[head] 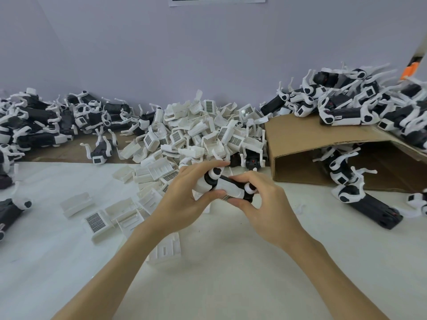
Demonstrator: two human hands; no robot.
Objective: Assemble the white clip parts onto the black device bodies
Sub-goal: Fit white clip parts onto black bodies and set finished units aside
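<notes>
We see our left hand (184, 192) and right hand (265, 204) together gripping one black plastic device body (228, 183) with a white plastic clip (233, 191) on it, above the white table (231, 262), before a heap of loose white clips (203, 132).

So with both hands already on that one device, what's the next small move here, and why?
Probably press the white clip part down onto the black device body until it seats. The left hand grips one end of the body and the right hand pinches the other, with the clip lying along the body between them. Whether it has already latched cannot be seen.
</notes>
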